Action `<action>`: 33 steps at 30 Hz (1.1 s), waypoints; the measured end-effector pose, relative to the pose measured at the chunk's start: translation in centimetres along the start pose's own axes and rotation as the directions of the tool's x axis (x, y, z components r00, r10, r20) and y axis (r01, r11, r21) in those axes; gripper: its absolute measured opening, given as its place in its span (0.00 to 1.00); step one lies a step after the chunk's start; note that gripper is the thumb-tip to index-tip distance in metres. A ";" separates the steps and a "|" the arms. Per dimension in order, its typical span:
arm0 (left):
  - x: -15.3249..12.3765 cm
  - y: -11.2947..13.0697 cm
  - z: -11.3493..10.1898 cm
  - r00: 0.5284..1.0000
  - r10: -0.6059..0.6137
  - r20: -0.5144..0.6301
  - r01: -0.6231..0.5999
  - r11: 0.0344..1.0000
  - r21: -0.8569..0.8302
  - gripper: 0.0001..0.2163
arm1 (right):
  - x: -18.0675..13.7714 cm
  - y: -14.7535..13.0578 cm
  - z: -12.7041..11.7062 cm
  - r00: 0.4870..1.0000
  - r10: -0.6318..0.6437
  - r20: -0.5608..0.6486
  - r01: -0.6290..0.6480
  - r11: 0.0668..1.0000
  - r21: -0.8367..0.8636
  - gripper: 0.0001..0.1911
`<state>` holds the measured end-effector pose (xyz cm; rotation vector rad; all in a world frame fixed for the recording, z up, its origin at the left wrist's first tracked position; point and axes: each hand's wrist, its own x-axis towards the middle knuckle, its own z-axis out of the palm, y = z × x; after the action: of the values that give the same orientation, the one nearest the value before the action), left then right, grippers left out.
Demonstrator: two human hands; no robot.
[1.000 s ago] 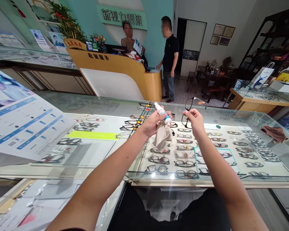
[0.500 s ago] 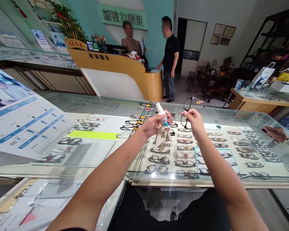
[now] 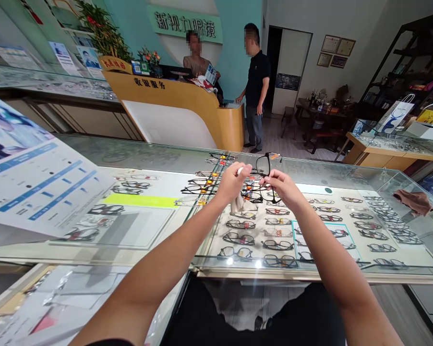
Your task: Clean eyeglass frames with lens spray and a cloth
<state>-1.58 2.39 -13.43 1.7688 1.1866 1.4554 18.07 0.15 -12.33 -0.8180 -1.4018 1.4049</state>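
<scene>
My left hand (image 3: pixel 233 183) is closed round a small white spray bottle (image 3: pixel 240 170), only its top showing, together with a beige cleaning cloth (image 3: pixel 237 205) that hangs below the fist. My right hand (image 3: pixel 280 188) pinches a pair of black-framed glasses (image 3: pixel 265 166), held up just right of the bottle's top. Both hands hover close together over the glass display counter (image 3: pixel 166 158), which holds rows of spectacle frames.
A large printed brochure (image 3: pixel 32 178) lies on the counter at left. A brown cloth (image 3: pixel 414 201) rests on the glass at far right. Two people stand at a yellow reception desk (image 3: pixel 187 108) beyond. More display cases stand at right.
My hands have come together: the right hand brought the glasses left and lower, toward the bottle. The left hand turned the bottle so most of it is hidden in the fist.
</scene>
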 end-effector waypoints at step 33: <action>5.3 -3.6 -5.3 0.867 -0.420 -0.269 0.188 0.775 -0.603 0.24 | 0.8 0.6 -0.7 0.974 0.083 -0.213 -0.005 0.938 0.346 0.23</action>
<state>-7.58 8.10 -12.64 0.8541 1.0200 1.7633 18.40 1.24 -12.83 -0.7537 -0.9354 1.4873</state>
